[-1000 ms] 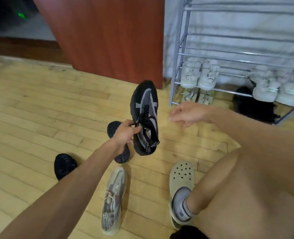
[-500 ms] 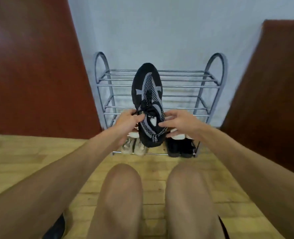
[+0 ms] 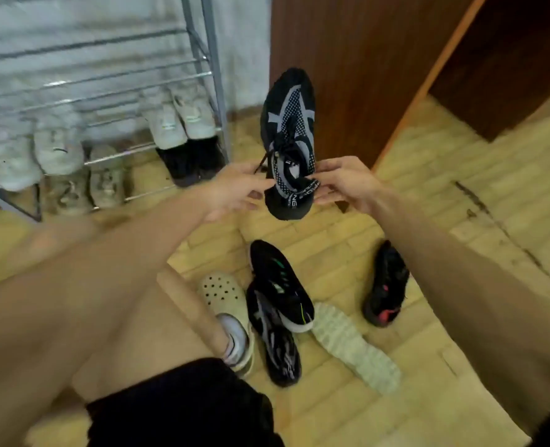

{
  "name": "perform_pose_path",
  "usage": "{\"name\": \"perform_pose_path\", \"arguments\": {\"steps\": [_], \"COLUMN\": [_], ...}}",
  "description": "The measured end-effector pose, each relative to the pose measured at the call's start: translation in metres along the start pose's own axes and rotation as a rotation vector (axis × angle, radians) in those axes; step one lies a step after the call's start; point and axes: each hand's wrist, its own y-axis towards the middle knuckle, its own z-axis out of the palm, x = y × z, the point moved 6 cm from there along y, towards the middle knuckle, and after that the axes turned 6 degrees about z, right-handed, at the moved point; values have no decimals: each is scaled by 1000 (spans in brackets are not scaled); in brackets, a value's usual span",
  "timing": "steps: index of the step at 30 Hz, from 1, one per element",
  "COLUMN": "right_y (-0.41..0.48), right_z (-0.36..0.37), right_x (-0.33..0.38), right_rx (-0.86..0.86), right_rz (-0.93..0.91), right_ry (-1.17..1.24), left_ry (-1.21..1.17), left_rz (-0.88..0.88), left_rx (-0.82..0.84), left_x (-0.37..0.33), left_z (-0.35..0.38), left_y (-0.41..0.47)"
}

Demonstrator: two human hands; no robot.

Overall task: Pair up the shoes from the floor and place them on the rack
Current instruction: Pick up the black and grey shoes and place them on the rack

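Observation:
I hold a black and grey mesh shoe (image 3: 289, 130) up in the air, toe pointing away, with my left hand (image 3: 235, 188) on its left side at the laces and my right hand (image 3: 344, 183) at the heel collar. The metal shoe rack (image 3: 106, 72) stands at the upper left, with white sneakers (image 3: 180, 117) on a shelf and darker pairs beneath. On the wooden floor below my hands lie a black shoe with green marks (image 3: 280, 282), a matching black and grey shoe (image 3: 278, 343), a black and red shoe (image 3: 386, 285) and an upturned pale sole (image 3: 354, 346).
My foot in a beige perforated clog (image 3: 225, 298) rests beside the floor shoes. A brown wooden cabinet (image 3: 364, 59) stands behind the held shoe, right of the rack. Bare wood floor (image 3: 480, 221) spreads to the right.
The view has swung from facing the rack head-on to the right and down, revealing shoes on the floor. Both hands still hold the black and grey shoe.

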Motion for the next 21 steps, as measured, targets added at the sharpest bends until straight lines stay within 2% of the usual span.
{"name": "perform_pose_path", "arguments": {"steps": [4, 6, 12, 16, 19, 21], "right_y": [1, 3, 24, 19, -3, -24], "right_z": [-22, -17, 18, 34, 47, 65], "right_x": [-74, -101, -135, -160, -218, -273], "right_rx": [-3, 5, 50, -14, -86, -20], "right_rz": [119, 162, 205, 251, 377, 560], "right_ry": [10, 52, 143, 346, 200, 19], "left_ry": [-19, 22, -228, -299, -286, -281], "left_rz": [-146, -198, -381, -425, -406, -387], "left_rx": [235, 265, 58, -35, -76, -93], "left_x": [49, 61, 107, 119, 130, 136], "left_z": [64, 79, 73, 67, 68, 65], "left_y": [7, 8, 11, 10, 7, 5]}}
